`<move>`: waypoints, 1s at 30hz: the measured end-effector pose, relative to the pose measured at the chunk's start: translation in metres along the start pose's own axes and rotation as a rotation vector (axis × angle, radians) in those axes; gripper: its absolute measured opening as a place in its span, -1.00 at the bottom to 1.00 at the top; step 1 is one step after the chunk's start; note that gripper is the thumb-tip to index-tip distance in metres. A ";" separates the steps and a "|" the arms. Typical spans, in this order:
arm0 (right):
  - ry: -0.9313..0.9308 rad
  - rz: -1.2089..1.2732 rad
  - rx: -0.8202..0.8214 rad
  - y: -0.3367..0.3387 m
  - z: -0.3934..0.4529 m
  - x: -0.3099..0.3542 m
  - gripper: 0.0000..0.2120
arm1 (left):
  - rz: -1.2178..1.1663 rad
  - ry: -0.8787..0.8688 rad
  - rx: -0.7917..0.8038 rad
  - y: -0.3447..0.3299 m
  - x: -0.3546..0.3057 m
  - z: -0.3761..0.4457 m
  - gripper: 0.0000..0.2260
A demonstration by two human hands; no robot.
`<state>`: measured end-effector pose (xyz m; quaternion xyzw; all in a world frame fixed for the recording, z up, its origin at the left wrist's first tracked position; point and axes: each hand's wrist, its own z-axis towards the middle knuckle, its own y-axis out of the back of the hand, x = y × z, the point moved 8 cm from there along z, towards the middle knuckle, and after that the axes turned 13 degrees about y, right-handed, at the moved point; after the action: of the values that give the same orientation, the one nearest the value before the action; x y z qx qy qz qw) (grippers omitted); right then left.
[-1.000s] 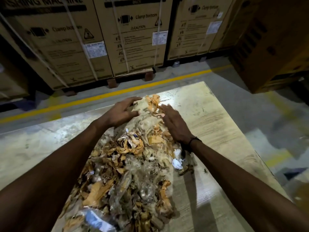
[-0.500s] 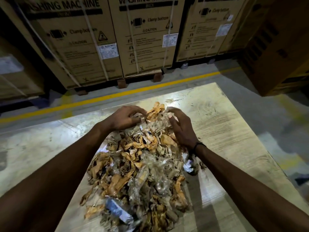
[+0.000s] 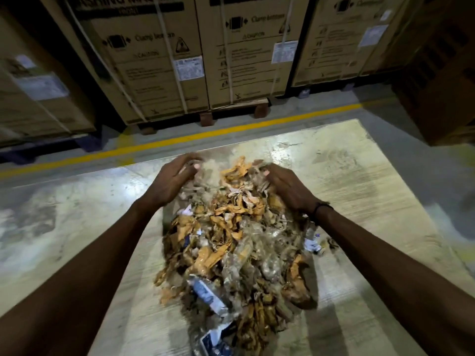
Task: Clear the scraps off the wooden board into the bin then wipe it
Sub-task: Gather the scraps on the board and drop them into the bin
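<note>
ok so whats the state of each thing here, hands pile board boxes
left hand: fingers curled into far end of pile
right hand: same, opposite side
scrap pile: heaped on board
wooden board: not cleared, smudged
washing machine boxes: strapped, sealed
</note>
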<state>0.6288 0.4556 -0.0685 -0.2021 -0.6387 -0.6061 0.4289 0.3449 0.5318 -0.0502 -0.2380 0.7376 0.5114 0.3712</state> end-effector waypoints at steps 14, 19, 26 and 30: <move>0.101 0.013 0.093 -0.053 0.003 0.060 -0.59 | 0.102 -0.052 0.087 -0.059 -0.006 -0.037 -0.48; 0.053 -0.053 -0.162 0.000 -0.014 0.056 -0.61 | -0.017 -0.013 0.058 -0.033 0.010 -0.053 -0.50; -0.178 -0.069 -0.453 0.064 -0.122 0.007 -0.66 | -0.163 0.095 -0.095 0.004 0.055 -0.108 -0.49; -0.263 -0.198 -0.356 0.016 -0.148 -0.002 -0.47 | -0.089 0.062 -0.159 -0.017 0.054 -0.139 -0.50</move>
<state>0.6865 0.3190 -0.0755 -0.2883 -0.5889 -0.7165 0.2382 0.2821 0.3981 -0.0744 -0.3150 0.6944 0.5439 0.3503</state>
